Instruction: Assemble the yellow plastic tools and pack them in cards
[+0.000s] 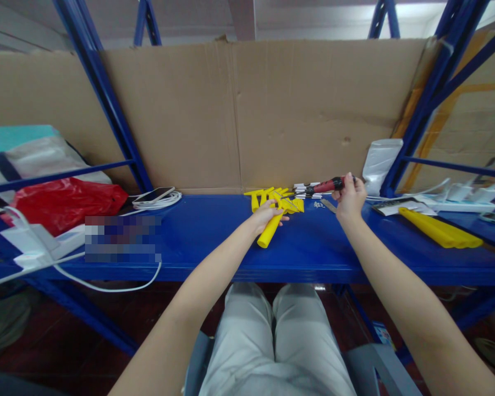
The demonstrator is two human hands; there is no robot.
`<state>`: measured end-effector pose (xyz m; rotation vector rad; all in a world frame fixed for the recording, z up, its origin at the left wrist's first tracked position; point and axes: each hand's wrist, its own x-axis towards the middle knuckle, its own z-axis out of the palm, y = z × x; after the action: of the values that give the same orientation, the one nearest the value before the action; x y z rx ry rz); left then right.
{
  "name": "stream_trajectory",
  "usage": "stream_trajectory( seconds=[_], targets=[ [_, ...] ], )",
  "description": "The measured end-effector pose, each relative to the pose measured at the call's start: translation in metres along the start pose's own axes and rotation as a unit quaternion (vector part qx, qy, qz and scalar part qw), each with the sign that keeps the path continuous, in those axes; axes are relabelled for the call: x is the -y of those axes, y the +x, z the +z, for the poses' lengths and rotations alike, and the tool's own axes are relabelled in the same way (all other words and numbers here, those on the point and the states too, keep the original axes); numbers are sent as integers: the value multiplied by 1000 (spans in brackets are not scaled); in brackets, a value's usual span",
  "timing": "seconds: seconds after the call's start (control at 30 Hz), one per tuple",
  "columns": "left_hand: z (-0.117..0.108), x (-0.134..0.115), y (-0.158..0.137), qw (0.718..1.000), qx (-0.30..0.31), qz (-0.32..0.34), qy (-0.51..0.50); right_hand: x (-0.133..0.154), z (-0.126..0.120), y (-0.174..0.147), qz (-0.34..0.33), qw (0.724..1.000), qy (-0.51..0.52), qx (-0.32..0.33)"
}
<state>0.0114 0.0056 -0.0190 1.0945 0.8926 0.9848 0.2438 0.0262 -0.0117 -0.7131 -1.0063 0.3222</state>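
Note:
My left hand (pixel 266 216) is wrapped round a yellow plastic piece with a tubular handle (pixel 269 233), which points down toward the table's front edge. My right hand (pixel 350 198) grips a red and black screwdriver (pixel 325 186). Its shaft points left, toward the yellow piece; whether the tip touches it, I cannot tell. Several more yellow plastic parts (pixel 256 199) lie just behind my left hand. Between my hands sits a small heap of tiny metal bits, probably screws (pixel 318 204). A flat grey strip (pixel 328 205) lies beside my right hand.
Yellow tubes (pixel 441 229) lie on the blue table (pixel 206 242) at right, near a power strip (pixel 457 204). A silver pouch (pixel 381 162) leans at the back right. At left are a coiled white cable (pixel 159 201), a red bag (pixel 72 201) and chargers (pixel 35 242). Cardboard (pixel 181 121) stands behind.

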Motion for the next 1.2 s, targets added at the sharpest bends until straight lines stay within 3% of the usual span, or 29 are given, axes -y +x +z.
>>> stream_trajectory(
  seconds=[0.4, 0.83, 1.2],
  targets=[
    [-1, -8, -2, 999, 5, -17, -40, 15, 3, -8, -51, 998, -36, 20],
    [-2, -14, -5, 996, 21, -24, -89, 19, 1, -7, -62, 997, -41, 13],
    [2, -12, -10, 993, -93, 58, 43, 19, 1, -12, -68, 995, -66, 41]
  ],
)
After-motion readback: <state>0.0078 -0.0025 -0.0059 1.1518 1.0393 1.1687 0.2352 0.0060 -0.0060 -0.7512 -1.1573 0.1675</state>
